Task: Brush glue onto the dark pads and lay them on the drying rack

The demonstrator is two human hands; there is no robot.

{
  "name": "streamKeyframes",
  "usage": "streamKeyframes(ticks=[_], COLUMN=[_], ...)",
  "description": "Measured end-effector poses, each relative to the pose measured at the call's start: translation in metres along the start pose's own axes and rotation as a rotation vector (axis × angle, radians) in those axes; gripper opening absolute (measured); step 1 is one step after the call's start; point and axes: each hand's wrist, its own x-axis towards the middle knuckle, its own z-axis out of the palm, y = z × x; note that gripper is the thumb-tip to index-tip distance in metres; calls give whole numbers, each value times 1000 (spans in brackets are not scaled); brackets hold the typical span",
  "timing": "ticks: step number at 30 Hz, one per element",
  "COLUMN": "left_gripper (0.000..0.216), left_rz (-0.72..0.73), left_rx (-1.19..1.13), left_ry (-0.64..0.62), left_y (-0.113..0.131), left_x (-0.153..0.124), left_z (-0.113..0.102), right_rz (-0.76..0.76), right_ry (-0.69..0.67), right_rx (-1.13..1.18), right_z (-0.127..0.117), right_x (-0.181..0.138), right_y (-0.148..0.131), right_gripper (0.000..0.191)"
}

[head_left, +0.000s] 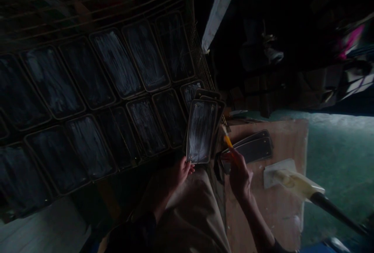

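Note:
My left hand [183, 170] grips the lower edge of a small stack of dark rectangular panels [201, 130] smeared with white streaks, holding them upright. Closed around an orange-handled brush [228, 143], my right hand [240, 175] points its tip toward the right edge of the held panels. Just beyond the right hand lie two or three more dark panels [251, 147], flat on a wooden board [286, 136].
Several white-streaked dark panels [117, 89] lie in rows on a wire rack [201, 58] to the left. A pale scraper-like tool with a dark handle [304, 186] rests on a white sheet on the board. Green floor [341, 147] lies to the right. The scene is very dim.

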Motion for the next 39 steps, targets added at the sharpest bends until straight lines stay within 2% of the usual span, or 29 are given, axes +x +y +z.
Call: streamKeyframes(ticks=[3,6,9,11,17,23,27,32,35,39], left_gripper=[40,55,70,71,44,33,24,19,25,41], left_rz=[1,34,43,37,83,210,266,251,196,113], left_rx=[-27,-121,-182,-202,-196,-202,-190,-283,-360,-417], left_ry=[69,79,49,8,-209,-112,48,339,480,564], left_y=[0,5,21,37,77,83,72,34,7,-23], left_x=[-11,-25,-37,-42,-60,-72,-78,-82,-75,-61], left_z=[5,6,1,-6,-43,-103,-153,-210,-233,-247], right_rz=[-76,-129,-221,-270,-354,-319,-281,-207,-128,-63], right_ry=[16,-15,4,-7,-39,-5,-3,0,-29,-40], right_rx=[-25,-75,-108,-149,-292,-354,-376,-431,-479,-489], right_z=[10,27,47,58,76,87,92,95,96,98], right_x=[29,53,68,74,77,75,76,75,76,77], right_y=[11,27,41,47,55,62,66,62,58,53], right_gripper=[36,35,36,36,37,37,38,42,42,43])
